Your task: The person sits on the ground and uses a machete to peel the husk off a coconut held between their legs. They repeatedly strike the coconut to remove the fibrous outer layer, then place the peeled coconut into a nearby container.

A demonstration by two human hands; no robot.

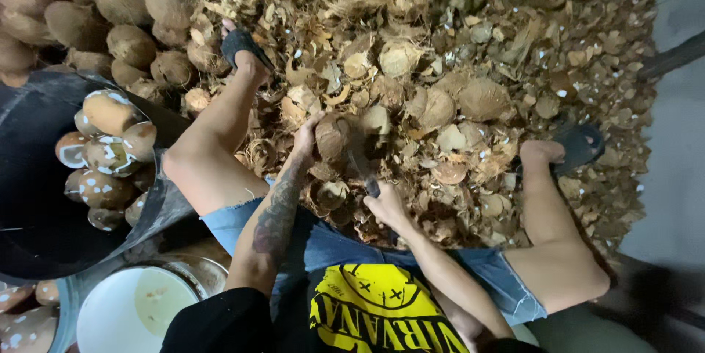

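Note:
My left hand point(307, 137) grips a round brown coconut point(334, 137), holding it steady over the heap of husk scraps. My right hand point(388, 204) is closed on the dark handle of a knife point(363, 166); its blade reaches up against the coconut's right side. Both forearms stretch out between my bare knees, and my feet in dark sandals rest on the husk pile at upper left and at right.
A black tub point(29, 199) at left holds several partly peeled coconuts point(110, 112). Unpeeled brown coconuts point(132, 44) are stacked at upper left. A white bucket point(110, 316) stands at lower left. Shell and husk fragments point(470, 96) cover the floor ahead.

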